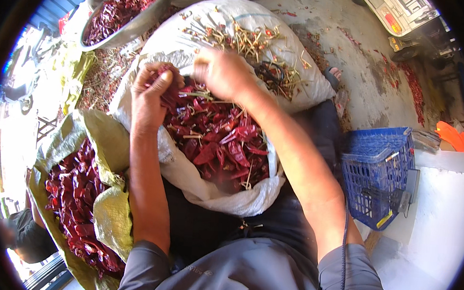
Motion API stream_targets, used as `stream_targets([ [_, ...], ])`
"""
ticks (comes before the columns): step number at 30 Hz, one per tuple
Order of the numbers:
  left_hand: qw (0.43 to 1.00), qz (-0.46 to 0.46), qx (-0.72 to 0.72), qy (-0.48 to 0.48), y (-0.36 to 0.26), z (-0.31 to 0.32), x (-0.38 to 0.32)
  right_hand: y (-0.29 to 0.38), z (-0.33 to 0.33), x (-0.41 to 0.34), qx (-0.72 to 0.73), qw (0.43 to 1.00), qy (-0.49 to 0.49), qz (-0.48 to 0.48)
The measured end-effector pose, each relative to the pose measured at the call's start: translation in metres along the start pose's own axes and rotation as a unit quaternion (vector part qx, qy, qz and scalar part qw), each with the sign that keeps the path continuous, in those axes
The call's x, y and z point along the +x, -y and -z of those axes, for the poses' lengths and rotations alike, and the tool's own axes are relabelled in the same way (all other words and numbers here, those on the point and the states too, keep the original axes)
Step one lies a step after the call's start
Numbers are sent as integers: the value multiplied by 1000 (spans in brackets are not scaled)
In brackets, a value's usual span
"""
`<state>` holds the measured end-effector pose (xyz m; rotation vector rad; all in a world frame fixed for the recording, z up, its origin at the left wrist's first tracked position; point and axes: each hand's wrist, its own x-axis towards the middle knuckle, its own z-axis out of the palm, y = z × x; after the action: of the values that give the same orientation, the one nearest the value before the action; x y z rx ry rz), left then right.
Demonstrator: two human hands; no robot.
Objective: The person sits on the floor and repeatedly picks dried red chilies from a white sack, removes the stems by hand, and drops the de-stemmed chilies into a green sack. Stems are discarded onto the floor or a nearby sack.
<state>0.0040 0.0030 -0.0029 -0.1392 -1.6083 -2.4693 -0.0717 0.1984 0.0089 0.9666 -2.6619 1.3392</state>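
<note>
My left hand point(152, 85) is closed around a bunch of dried red chillies point(172, 95), thumb on top, over the far left side of an open white woven sack point(228, 202). Just right of it, my right hand point(220, 70) is raised above the sack's far rim. It is blurred, and I cannot make out whether its fingers hold anything. Dried red chillies point(220, 144), many with pale stems, fill the sack between my legs. Beyond my hands lies a full white sack point(224, 13) with loose chilli stems point(246, 40) and black-handled scissors point(270, 72) on top.
A yellow-green sack of chillies point(77, 199) stands at my left. A metal basin of chillies point(124, 15) is at the far left. At right are a blue plastic crate point(378, 170) and a parked vehicle point(399, 15). Another person point(31, 236) is at the left edge; a foot point(334, 74) shows beyond the sack.
</note>
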Motion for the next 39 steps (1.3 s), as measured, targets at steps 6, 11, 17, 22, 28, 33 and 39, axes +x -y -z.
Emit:
stream_targets([
  [6,999,29,14,-22,10,-2,4,-28,-62,-37,-160,982,98,10],
  [11,997,49,40,-42,9,-1,5,-19,-49,-48,-123,985,118,-11],
  [17,980,35,144,-131,7,-5,10,-11,-17,-54,74,987,54,-130],
  [22,958,17,285,-40,9,-15,5,-10,-11,-56,145,976,34,-160],
  [28,883,77,453,91,7,-28,2,-20,-8,-57,117,988,15,-97],
  [33,798,61,594,79,6,-27,4,-19,-6,-61,154,976,22,-151],
  [39,847,55,528,-31,11,-16,5,-5,-14,-71,-6,999,-45,21],
])
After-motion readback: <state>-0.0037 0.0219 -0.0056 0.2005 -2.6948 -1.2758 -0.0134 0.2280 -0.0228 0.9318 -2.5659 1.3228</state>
